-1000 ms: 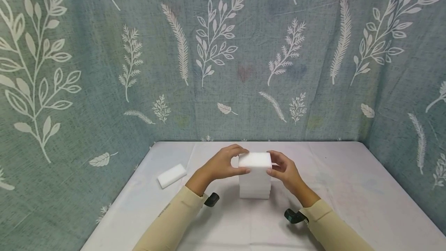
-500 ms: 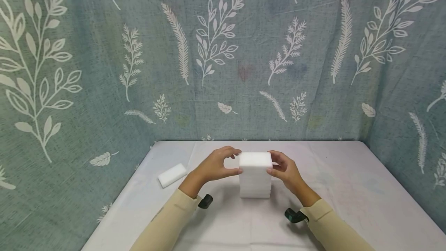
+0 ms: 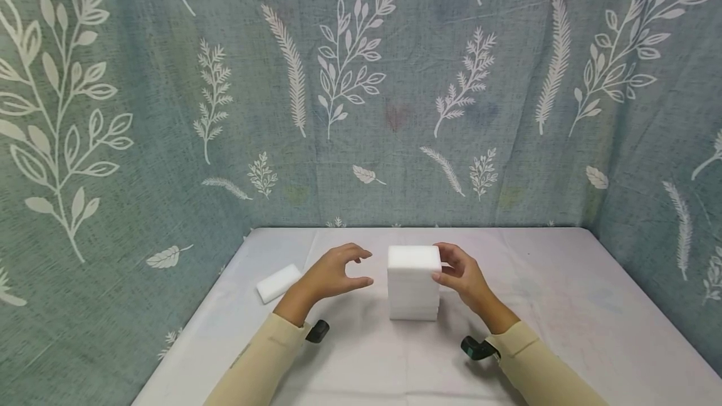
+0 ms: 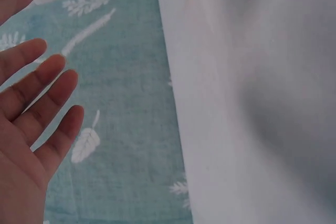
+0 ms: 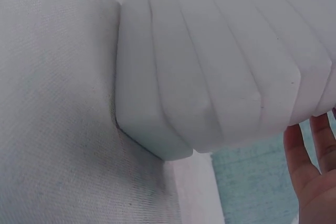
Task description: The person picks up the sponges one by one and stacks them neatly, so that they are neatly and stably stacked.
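A stack of several white sponge blocks (image 3: 413,287) stands upright on the table in the head view. My right hand (image 3: 461,271) is at its right side near the top, thumb tip at the front corner and fingers bent toward the back corner. In the right wrist view, the fingertips (image 5: 295,140) touch the side of the stacked sponges (image 5: 205,72); the thumb is out of sight there. My left hand (image 3: 333,274) hovers apart from the stack, to its left, fingers spread and holding nothing. The left wrist view also has its spread fingers (image 4: 52,98).
One loose white sponge (image 3: 279,283) lies on the table at the left, beyond my left forearm. A pale cloth covers the table (image 3: 541,306). Blue-green leaf-patterned fabric (image 3: 361,93) encloses the back and both sides. A dark wrist camera (image 3: 478,348) projects below the right cuff.
My left hand has let go of the stack's left side and drawn back to the left, toward the loose sponge. The right hand and the stack have stayed in place.
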`<state>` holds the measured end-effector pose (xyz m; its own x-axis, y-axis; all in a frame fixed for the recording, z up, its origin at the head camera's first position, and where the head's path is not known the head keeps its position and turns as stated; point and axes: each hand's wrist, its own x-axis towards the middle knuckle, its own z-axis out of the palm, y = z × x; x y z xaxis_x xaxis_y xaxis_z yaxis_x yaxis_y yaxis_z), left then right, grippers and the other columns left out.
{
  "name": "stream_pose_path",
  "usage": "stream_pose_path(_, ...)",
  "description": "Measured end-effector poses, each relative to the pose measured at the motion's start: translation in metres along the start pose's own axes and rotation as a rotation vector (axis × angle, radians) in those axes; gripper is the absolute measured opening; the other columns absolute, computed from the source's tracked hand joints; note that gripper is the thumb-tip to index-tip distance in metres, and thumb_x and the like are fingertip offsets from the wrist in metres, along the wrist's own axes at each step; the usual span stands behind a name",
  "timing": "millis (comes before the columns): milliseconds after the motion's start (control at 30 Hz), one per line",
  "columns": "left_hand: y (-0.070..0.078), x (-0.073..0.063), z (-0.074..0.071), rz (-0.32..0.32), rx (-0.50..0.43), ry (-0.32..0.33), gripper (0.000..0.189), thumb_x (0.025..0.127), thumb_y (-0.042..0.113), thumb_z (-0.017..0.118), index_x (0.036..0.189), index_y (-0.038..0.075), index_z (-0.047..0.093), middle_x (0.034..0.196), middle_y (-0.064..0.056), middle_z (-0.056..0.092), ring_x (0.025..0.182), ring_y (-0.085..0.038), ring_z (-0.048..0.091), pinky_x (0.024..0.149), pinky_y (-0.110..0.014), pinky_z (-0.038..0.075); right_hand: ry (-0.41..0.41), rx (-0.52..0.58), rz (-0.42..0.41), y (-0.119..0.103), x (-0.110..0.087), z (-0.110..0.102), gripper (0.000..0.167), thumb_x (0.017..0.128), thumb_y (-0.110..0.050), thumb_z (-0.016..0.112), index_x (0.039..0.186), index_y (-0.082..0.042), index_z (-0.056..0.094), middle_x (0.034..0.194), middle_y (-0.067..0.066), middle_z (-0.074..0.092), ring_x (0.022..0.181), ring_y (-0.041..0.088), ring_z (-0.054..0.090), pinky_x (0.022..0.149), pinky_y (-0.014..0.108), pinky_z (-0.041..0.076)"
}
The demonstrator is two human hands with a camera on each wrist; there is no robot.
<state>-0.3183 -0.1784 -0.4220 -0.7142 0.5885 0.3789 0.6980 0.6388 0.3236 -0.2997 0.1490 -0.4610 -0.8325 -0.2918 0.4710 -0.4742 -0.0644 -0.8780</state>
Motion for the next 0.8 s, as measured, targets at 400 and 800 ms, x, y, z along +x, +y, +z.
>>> stream_pose_path(400, -0.031, -0.021, -0.006, -0.149, 0.085, -0.039, 0.05, 0.081, 0.045, 0.077, 0.122, 0.019, 0.066, 0.11, 0.01, 0.063, 0.097, -0.01, 0.058, 0.082, -0.034, 0.05, -0.006, 0.042, 0.011, -0.003, 0.001, 0.002, 0.056, 0.085, -0.001, 0.071, 0.135, 0.005, 0.046, 0.125, 0.025, 0.054, 0.108, 0.031, 0.057, 0.086, 0.03, 0.052)
stream_pose_path(800, -0.054, -0.045, -0.026, -0.323, 0.134, -0.043, 0.057, 0.075, 0.037, 0.084, 0.125, 0.017, 0.065, 0.107, 0.005, 0.064, 0.098, -0.017, 0.061, 0.08, -0.039, 0.05, -0.021, 0.076, 0.011, -0.002, 0.003, 0.001, 0.064, 0.085, -0.001, 0.07, 0.14, 0.011, 0.038, 0.126, 0.022, 0.054, 0.106, 0.023, 0.06, 0.084, 0.032, 0.053)
